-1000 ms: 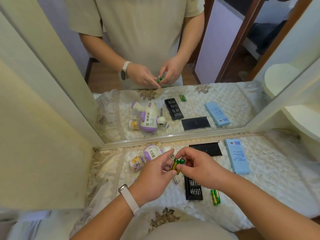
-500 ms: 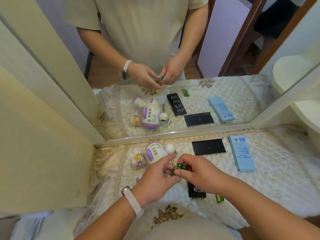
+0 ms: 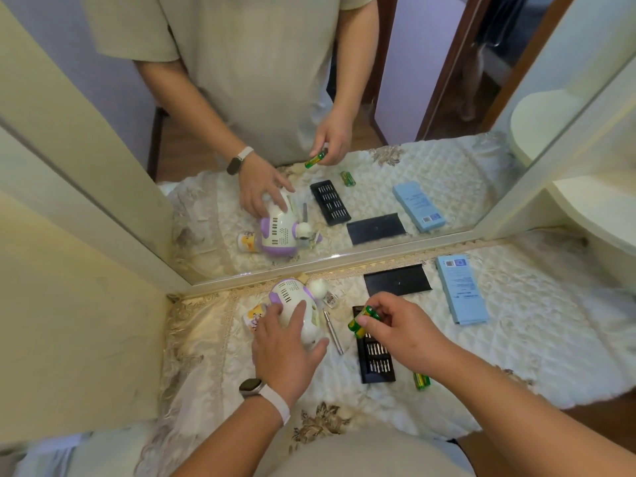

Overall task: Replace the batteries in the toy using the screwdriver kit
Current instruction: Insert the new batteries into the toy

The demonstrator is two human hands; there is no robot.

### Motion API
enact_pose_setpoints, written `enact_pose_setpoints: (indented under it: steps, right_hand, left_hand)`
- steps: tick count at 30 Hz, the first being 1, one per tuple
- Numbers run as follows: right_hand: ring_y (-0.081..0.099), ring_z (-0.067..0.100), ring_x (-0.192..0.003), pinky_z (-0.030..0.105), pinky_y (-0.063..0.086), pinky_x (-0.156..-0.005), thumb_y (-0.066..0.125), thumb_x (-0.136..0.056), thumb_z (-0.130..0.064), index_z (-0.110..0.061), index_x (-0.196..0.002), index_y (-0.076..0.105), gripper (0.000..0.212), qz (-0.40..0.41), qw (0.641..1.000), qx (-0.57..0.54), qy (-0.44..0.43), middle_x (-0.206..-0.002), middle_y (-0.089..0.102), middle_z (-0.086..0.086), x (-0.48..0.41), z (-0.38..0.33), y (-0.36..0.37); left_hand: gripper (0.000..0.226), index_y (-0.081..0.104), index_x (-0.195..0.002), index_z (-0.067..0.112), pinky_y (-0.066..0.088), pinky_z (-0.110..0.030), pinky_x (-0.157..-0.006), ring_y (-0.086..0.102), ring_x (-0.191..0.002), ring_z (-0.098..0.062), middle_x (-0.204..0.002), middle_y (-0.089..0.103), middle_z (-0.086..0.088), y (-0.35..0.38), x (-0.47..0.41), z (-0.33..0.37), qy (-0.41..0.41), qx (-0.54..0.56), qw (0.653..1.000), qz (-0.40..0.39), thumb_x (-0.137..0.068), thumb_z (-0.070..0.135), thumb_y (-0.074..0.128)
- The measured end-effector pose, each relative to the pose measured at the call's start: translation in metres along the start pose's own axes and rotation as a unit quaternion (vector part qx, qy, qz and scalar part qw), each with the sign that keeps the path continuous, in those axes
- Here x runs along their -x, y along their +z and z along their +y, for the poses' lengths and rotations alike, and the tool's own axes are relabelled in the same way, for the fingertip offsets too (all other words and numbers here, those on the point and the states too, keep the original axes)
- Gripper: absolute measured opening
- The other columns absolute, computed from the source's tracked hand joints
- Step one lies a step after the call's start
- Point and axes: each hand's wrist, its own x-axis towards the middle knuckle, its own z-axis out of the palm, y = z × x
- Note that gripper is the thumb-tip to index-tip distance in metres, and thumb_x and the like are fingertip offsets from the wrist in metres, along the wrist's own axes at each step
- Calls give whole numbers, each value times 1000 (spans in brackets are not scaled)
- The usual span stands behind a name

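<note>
**At the mirror-backed bench: hands part, left goes to the toy**

On the quilted white cloth (image 3: 537, 325) covering the bench, the two hands are no longer joined over the green batteries as they were half a second ago. The left hand (image 3: 285, 352) has moved away to the left and now lies spread over the white-and-purple toy (image 3: 292, 304), fingers (image 3: 296, 315) extended and resting across its body, palm down; they are open and draped on the toy, not closed round it. The toy itself lies where it lay before, close to the mirror's lower edge, with its round white knob (image 3: 317, 288) toward the glass.

The right hand (image 3: 395, 325) keeps the green batteries (image 3: 361, 321), now alone. Its fingers (image 3: 367, 325) are pinched on them, and the pair is held above the upper end of the black bit tray (image 3: 375, 359). At least two batteries show in the pinch; the exact count cannot be told.

The slim metal screwdriver (image 3: 333, 333) lies on the cloth between the toy and the bit tray, uncovered now that the hands have separated. Another pair of green batteries (image 3: 422, 381) rests just right of the tray's near end, partly hidden by the right forearm. The black tray lid (image 3: 397, 279) and the pale blue box (image 3: 461, 289) have stayed put by the mirror. A small clear piece (image 3: 331, 299) sits beside the toy's knob. A white-strapped watch (image 3: 265, 394) is on the left wrist.
</note>
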Motion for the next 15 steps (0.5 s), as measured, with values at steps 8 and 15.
enact_pose_setpoints:
  steps: [8, 15]
  right_hand:
    - [54, -4, -62, 15, 46, -63, 65, -91, -35, -28, -96, 62, 9, 3, 1000, -18, 15, -78, 65, -9, 4, 14, -4]
    - [52, -4, -60, 14, 44, -60, 65, -90, -35, -29, -91, 61, 8, -14, 1000, -8, 2, -76, 63, -10, 0, 9, -2]
  left_hand:
    - [71, 54, -133, 31, 48, -50, -92, 46, -121, -38, -142, 42, -10, 18, -6, 4, -18, -19, 1000, 16, -68, 44, 79]
    - [65, 56, -132, 26, 53, -41, -76, 63, -103, -33, -144, 48, -6, 2, -18, -4, -24, 9, 998, 58, -70, 36, 72]
